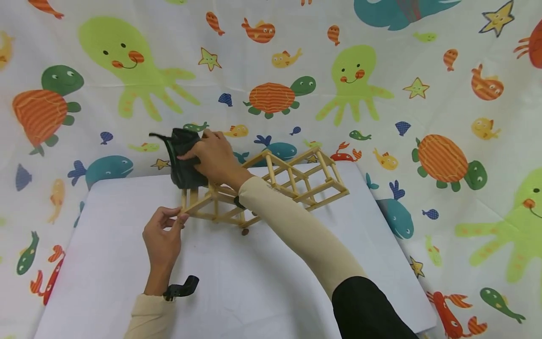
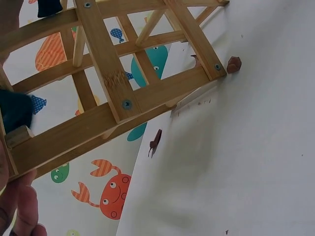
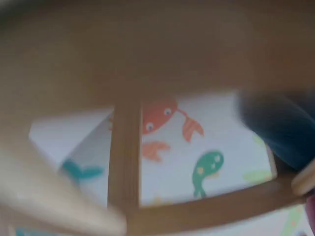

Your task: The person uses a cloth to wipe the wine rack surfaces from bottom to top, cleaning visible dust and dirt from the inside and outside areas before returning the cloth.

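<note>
A wooden slatted rack (image 1: 292,180) with open square bays is held tilted above the white tabletop. At its near left corner, my left hand (image 1: 163,240) pinches the frame between thumb and fingers; those fingers (image 2: 22,209) show under the slat in the left wrist view. My right hand (image 1: 218,160) reaches across the rack and grips a dark green cloth (image 1: 186,174) at the rack's left end. Part of that cloth hangs inside the frame in the left wrist view. Much of the right wrist view is blurred by a nearby slat.
A white tabletop (image 1: 237,292) lies under the rack. Small brown bits, one a dried lump (image 2: 234,64) and one a thin curled piece (image 2: 155,141), lie on it. A sea-animal patterned sheet (image 1: 237,99) hangs behind and around the table. Both wrists wear dark straps.
</note>
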`<action>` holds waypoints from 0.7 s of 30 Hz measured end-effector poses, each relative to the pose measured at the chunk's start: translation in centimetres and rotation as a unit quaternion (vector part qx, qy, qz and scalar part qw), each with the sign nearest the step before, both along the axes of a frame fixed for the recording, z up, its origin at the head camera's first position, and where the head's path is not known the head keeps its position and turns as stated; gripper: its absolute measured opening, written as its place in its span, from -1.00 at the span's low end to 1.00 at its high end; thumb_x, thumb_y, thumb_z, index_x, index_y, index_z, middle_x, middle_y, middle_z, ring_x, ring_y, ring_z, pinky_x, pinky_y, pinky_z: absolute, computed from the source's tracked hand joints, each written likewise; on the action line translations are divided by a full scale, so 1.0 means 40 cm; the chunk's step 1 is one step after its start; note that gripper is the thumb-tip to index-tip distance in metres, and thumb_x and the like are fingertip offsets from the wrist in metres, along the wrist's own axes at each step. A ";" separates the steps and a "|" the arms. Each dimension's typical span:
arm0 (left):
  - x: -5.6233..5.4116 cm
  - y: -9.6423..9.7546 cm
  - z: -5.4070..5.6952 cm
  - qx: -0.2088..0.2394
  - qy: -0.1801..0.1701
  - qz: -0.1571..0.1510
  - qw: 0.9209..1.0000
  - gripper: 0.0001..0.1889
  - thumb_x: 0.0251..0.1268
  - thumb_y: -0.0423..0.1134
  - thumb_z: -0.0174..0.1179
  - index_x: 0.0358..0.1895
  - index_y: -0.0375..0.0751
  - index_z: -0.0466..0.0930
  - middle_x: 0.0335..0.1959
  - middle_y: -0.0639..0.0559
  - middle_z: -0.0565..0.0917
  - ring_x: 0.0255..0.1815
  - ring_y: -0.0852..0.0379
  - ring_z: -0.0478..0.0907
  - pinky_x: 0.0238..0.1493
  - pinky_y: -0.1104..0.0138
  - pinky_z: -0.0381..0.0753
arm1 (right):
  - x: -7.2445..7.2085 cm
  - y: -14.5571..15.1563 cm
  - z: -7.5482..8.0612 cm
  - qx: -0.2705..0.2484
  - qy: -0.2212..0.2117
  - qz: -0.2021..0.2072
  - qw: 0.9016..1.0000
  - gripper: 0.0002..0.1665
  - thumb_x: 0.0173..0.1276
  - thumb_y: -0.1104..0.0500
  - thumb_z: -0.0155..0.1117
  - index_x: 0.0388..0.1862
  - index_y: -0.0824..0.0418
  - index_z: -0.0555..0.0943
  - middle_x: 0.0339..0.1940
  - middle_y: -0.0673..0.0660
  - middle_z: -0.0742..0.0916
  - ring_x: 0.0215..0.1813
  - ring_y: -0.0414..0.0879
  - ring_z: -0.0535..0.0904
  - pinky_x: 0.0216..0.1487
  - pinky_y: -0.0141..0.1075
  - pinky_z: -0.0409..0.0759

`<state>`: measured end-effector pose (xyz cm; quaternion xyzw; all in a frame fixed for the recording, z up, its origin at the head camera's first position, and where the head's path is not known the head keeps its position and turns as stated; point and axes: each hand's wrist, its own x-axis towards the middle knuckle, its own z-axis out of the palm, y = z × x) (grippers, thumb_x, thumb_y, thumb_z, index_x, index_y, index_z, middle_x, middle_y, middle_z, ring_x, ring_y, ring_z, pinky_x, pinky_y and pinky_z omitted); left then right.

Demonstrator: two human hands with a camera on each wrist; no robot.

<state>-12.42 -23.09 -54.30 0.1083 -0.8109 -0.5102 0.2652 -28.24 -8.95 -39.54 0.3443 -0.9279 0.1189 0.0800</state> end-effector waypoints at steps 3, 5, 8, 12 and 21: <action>0.001 -0.001 -0.006 -0.003 0.008 -0.007 1.000 -0.73 0.28 -0.25 0.50 -0.03 -0.29 0.73 -0.13 -0.10 0.84 -0.46 0.46 0.59 -0.46 0.54 0.43 | -0.001 0.020 0.006 -0.159 0.035 -0.056 0.985 -0.56 0.44 0.07 0.50 0.23 -0.32 0.75 0.18 -0.02 0.84 0.18 -0.07 0.64 0.22 -0.29 0.59; 0.002 -0.003 -0.006 -0.004 0.011 -0.009 1.000 -0.73 0.28 -0.25 0.50 -0.03 -0.29 0.73 -0.13 -0.10 0.84 -0.45 0.46 0.59 -0.43 0.53 0.44 | 0.003 0.049 0.019 -0.287 0.011 -0.062 0.956 -0.56 0.40 0.17 0.52 0.20 -0.20 0.79 0.23 0.04 0.82 0.23 -0.07 0.68 0.19 -0.38 0.63; -0.001 -0.003 -0.001 -0.004 0.012 -0.010 1.000 -0.73 0.28 -0.27 0.50 -0.03 -0.29 0.72 -0.12 -0.10 0.84 -0.44 0.48 0.59 -0.39 0.52 0.45 | 0.010 0.114 0.044 -0.408 -0.067 -0.062 0.908 -0.53 0.35 0.29 0.53 0.15 -0.15 0.82 0.27 -0.01 0.80 0.32 -0.19 0.66 0.25 -0.47 0.62; -0.003 -0.003 0.004 -0.010 0.005 -0.010 1.000 -0.72 0.29 -0.26 0.49 -0.02 -0.29 0.71 -0.09 -0.09 0.84 -0.39 0.55 0.57 -0.31 0.57 0.45 | 0.021 0.230 0.071 -0.464 -0.121 -0.064 0.875 -0.52 0.29 0.34 0.58 0.11 -0.10 0.84 0.25 0.01 0.81 0.28 -0.19 0.66 0.19 -0.36 0.73; 0.008 -0.023 0.038 -0.052 -0.053 -0.021 0.997 -0.54 0.34 -0.09 0.49 0.23 -0.15 0.68 0.16 -0.06 0.80 0.09 0.06 0.70 0.27 0.00 0.57 | 0.027 0.573 0.099 -0.543 -0.122 -0.028 0.830 -0.53 0.21 0.51 0.54 0.10 0.23 0.82 0.20 0.23 0.75 0.17 -0.01 0.66 0.06 -0.35 0.78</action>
